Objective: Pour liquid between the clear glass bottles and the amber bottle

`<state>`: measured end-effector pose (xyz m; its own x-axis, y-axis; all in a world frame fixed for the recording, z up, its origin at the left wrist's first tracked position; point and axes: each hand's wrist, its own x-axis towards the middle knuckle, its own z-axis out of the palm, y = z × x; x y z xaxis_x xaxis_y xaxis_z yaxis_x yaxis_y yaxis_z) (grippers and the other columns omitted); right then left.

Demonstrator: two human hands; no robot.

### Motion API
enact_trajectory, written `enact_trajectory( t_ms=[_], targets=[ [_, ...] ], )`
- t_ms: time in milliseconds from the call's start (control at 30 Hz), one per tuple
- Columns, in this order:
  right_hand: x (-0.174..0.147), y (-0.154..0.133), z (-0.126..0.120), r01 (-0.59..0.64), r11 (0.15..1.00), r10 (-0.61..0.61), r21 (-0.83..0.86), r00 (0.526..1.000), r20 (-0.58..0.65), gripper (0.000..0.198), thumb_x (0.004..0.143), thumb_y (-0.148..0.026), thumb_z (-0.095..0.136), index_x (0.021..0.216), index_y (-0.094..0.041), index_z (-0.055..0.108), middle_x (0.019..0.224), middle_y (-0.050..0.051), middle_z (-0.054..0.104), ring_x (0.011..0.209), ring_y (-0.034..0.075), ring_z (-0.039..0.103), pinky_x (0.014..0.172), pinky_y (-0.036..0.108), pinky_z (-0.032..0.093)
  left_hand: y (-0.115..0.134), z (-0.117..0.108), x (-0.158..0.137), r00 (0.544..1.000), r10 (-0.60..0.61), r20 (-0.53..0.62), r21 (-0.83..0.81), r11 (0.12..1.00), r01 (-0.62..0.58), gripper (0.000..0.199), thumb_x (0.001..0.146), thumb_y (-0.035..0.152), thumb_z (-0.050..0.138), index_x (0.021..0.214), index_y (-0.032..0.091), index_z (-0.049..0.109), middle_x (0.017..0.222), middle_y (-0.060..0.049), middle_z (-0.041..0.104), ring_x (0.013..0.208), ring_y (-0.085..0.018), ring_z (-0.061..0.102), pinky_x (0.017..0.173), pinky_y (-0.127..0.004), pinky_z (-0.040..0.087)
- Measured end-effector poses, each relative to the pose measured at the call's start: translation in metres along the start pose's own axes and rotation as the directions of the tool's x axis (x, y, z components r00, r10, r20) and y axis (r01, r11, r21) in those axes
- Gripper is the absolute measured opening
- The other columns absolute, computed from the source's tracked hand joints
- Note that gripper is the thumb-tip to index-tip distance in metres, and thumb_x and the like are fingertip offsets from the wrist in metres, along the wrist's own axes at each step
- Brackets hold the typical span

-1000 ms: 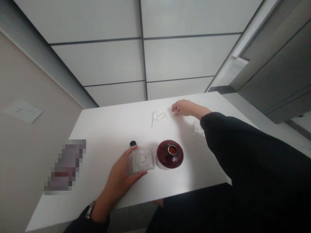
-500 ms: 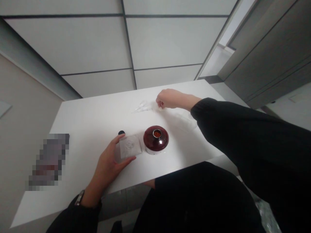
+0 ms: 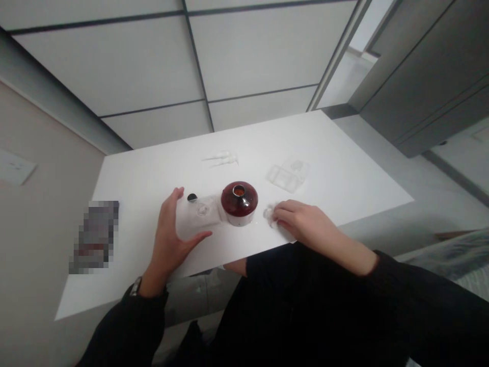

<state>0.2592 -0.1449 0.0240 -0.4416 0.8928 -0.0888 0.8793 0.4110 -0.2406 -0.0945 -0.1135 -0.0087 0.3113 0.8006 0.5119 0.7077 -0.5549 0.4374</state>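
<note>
My left hand (image 3: 168, 234) lies at the left of a clear plastic box (image 3: 200, 216), thumb and fingers spread wide. The box looks flat on the white table and has a ring shape on top. Just right of it stands a dark red, glossy round device (image 3: 240, 200) on a white base, with a metal-rimmed hole at its top. My right hand (image 3: 301, 219) is close to the table's front edge, its fingertips pinched on a small clear plastic piece (image 3: 268, 214). The fingers partly hide that piece, and its kind is unclear.
A small black round cap (image 3: 192, 197) lies behind the box. Thin clear pieces (image 3: 223, 159) are farther back, and a clear plastic tray (image 3: 286, 176) sits to the right. A pixelated item (image 3: 95, 234) lies at left on the white table (image 3: 344, 168). Panelled doors (image 3: 153, 66) stand behind.
My right hand has come from the back of the table to the front, right of the red device, with the clear piece. My left hand's fingers have spread away from the box.
</note>
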Motion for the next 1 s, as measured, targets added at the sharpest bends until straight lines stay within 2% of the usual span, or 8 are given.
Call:
enact_trajectory(
  t_ms=[33, 133, 267, 433, 500, 667, 867, 1000],
  targets=[
    [-0.002, 0.000, 0.006, -0.008, 1.000, 0.008, 0.013, 1.000, -0.017, 0.019, 0.101, -0.016, 0.055, 0.108, -0.020, 0.072, 0.118, 0.006, 0.074, 0.106, 0.020, 0.069, 0.080, 0.028, 0.048, 0.010, -0.005, 0.006, 0.999, 0.036, -0.027, 0.028, 0.999, -0.035, 0.107, 0.084, 0.067, 0.079, 0.169, 0.026, 0.027, 0.158, -0.021, 0.053, 0.144, -0.039, 0.056, 0.119, -0.060, 0.050],
    [-0.006, 0.000, 0.016, -0.024, 0.999, 0.027, 0.047, 0.998, -0.064, 0.019, 0.103, -0.019, 0.054, 0.112, -0.020, 0.070, 0.125, 0.007, 0.071, 0.114, 0.022, 0.068, 0.088, 0.031, 0.053, 0.044, -0.015, 0.032, 0.991, 0.125, 0.045, 0.058, 0.990, -0.128, 0.087, 0.090, 0.065, 0.074, 0.161, 0.026, 0.041, 0.155, -0.017, 0.058, 0.145, -0.036, 0.056, 0.123, -0.058, 0.046],
    [-0.011, 0.002, 0.023, -0.023, 0.997, 0.032, 0.071, 0.992, -0.124, 0.019, 0.103, -0.020, 0.053, 0.112, -0.020, 0.069, 0.126, 0.008, 0.071, 0.114, 0.022, 0.068, 0.089, 0.033, 0.056, 0.081, -0.011, 0.072, 0.975, 0.188, 0.121, 0.004, 0.982, -0.190, 0.080, 0.087, 0.066, 0.076, 0.149, 0.020, 0.054, 0.141, -0.015, 0.070, 0.129, -0.032, 0.067, 0.110, -0.049, 0.056],
    [-0.014, 0.004, 0.032, -0.003, 0.995, 0.022, 0.096, 0.979, -0.202, 0.017, 0.103, -0.022, 0.053, 0.111, -0.020, 0.068, 0.123, 0.009, 0.072, 0.112, 0.023, 0.069, 0.085, 0.034, 0.058, 0.099, -0.008, 0.096, 0.961, 0.211, 0.178, 0.027, 0.975, -0.219, 0.019, 0.095, 0.026, 0.075, 0.113, 0.022, 0.073, 0.113, -0.006, 0.080, 0.105, -0.024, 0.073, 0.093, -0.039, 0.059],
    [-0.015, 0.005, 0.034, 0.007, 0.995, 0.017, 0.104, 0.974, -0.224, 0.018, 0.104, -0.023, 0.051, 0.111, -0.020, 0.068, 0.123, 0.009, 0.072, 0.112, 0.024, 0.068, 0.084, 0.035, 0.058, 0.101, -0.010, 0.100, 0.960, 0.195, 0.202, 0.029, 0.978, -0.205, 0.020, 0.093, 0.019, 0.076, 0.113, 0.022, 0.074, 0.111, -0.006, 0.080, 0.103, -0.023, 0.074, 0.091, -0.037, 0.059],
    [-0.017, 0.008, 0.035, 0.018, 0.993, 0.012, 0.113, 0.966, -0.259, 0.019, 0.105, -0.025, 0.049, 0.110, -0.019, 0.067, 0.123, 0.009, 0.072, 0.113, 0.024, 0.068, 0.084, 0.035, 0.057, 0.100, -0.016, 0.107, 0.957, 0.150, 0.249, 0.038, 0.986, -0.165, 0.043, 0.090, 0.017, 0.078, 0.133, 0.020, 0.070, 0.108, -0.005, 0.080, 0.102, -0.021, 0.075, 0.094, -0.035, 0.060],
    [-0.021, 0.005, 0.032, 0.042, 0.993, -0.010, 0.107, 0.959, -0.284, 0.017, 0.106, -0.024, 0.049, 0.109, -0.019, 0.065, 0.121, 0.007, 0.072, 0.112, 0.022, 0.067, 0.084, 0.033, 0.054, 0.095, -0.023, 0.115, 0.985, 0.050, 0.168, 0.026, 0.998, -0.055, 0.049, 0.089, 0.020, 0.078, 0.137, 0.025, 0.068, 0.105, -0.001, 0.080, 0.095, -0.017, 0.075, 0.095, -0.033, 0.061],
    [-0.019, -0.010, 0.025, 0.115, 0.993, -0.101, 0.028, 0.950, -0.295, 0.014, 0.103, -0.019, 0.051, 0.109, -0.018, 0.065, 0.114, 0.006, 0.071, 0.103, 0.020, 0.065, 0.078, 0.032, 0.049, 0.094, -0.030, 0.120, 0.995, 0.037, 0.096, 0.007, 0.999, -0.038, 0.047, 0.089, 0.024, 0.078, 0.135, 0.028, 0.068, 0.104, 0.001, 0.080, 0.093, -0.016, 0.074, 0.098, -0.033, 0.061]
  ],
)
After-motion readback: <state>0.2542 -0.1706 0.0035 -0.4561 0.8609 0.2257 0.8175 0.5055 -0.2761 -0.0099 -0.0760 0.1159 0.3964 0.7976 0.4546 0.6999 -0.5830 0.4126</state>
